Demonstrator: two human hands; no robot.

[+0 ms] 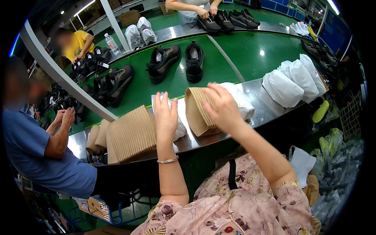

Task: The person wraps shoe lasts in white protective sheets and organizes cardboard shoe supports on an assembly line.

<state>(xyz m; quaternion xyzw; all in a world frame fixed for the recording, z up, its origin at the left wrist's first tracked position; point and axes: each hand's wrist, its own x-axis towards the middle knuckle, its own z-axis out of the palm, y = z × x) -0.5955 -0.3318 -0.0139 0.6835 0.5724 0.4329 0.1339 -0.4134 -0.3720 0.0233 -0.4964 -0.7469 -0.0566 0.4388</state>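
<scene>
Your left grip (166, 117) looks released; can't tell if your right grip (223, 105) actually has the smaller cardboard stack (197, 115), tabletop (264, 115), right of the bigger stack (133, 133). Careless bump, and pieces could probably slide off the near edge.

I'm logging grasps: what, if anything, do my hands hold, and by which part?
The left hand is open, visibly holding nothing. The right hand overlaps the right edge of the smaller cardboard stack; whether it grips there cannot be told.
</scene>
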